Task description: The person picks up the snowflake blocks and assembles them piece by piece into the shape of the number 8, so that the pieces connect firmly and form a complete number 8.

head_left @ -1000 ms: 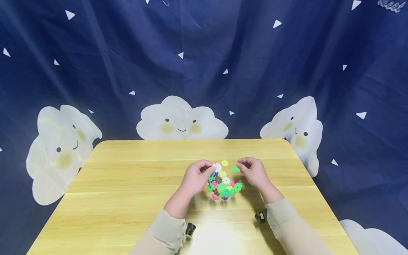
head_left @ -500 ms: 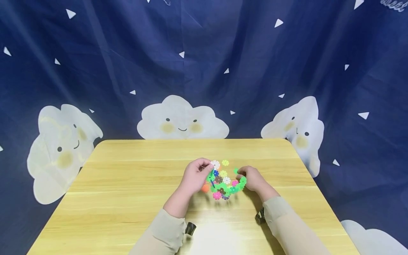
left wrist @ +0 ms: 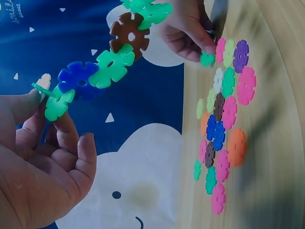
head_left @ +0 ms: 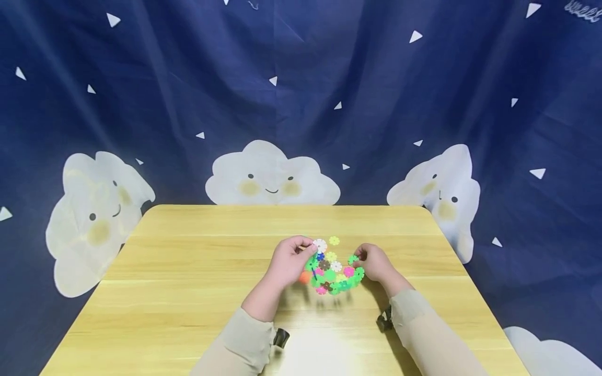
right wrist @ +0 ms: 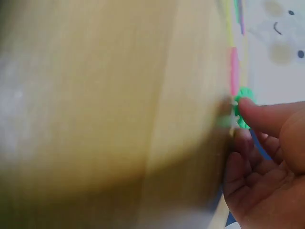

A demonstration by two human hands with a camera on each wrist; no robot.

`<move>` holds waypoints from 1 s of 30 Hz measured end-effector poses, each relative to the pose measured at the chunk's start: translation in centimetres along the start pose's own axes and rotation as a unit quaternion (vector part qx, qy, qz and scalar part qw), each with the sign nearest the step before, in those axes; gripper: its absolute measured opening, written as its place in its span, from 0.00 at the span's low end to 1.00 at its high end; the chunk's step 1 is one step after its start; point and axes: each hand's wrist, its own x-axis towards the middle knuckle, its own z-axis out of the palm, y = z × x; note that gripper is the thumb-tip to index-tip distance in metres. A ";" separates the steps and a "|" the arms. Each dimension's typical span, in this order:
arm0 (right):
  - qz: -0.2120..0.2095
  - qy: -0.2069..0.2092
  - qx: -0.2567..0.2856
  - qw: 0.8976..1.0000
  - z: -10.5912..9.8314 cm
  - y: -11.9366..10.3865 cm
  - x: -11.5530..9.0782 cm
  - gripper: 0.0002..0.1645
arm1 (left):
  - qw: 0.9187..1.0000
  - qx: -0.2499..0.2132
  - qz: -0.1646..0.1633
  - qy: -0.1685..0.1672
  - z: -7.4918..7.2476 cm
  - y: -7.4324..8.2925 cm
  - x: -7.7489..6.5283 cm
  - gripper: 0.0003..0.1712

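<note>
My left hand [head_left: 291, 261] pinches one end of a linked chain of flower-shaped plastic discs, held above the table. Green, blue and brown discs of that chain [left wrist: 82, 80] run up and away from the thumb in the left wrist view. A white disc [head_left: 320, 246] stands at the left fingertips. Between right thumb and fingers sits a single green disc [head_left: 352, 259]; the right hand [head_left: 375, 262] is beside the chain's far end, low over the table. In the right wrist view, the thumb covers part of this green disc [right wrist: 245, 107].
Loose flower discs, among them a pink one [left wrist: 246, 86], an orange one [left wrist: 237, 147] and a yellow one [head_left: 334, 241], lie on the wooden table [head_left: 188, 303] beneath and beyond the chain. A dark blue cloth [head_left: 301, 104] with clouds hangs behind the table.
The right hand has come nearer to me with the green disc, which has turned to show its face. The chain's right end has shifted slightly right. My left hand keeps its pinch, nearly still.
</note>
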 end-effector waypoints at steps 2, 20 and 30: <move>-0.011 0.005 0.007 1.000 -0.2 0.1 -0.2 0.06 | 1.000 -0.002 -0.003 0.000 0.0 -0.1 0.0 0.06; -0.220 0.081 0.200 0.951 -2.6 -8.5 -4.1 0.03 | 1.000 -0.008 -0.011 0.008 0.2 -0.7 0.3 0.07; -0.253 0.096 0.183 0.945 -2.5 -10.0 -5.1 0.05 | 1.000 -0.001 -0.022 0.013 0.1 -0.6 0.2 0.07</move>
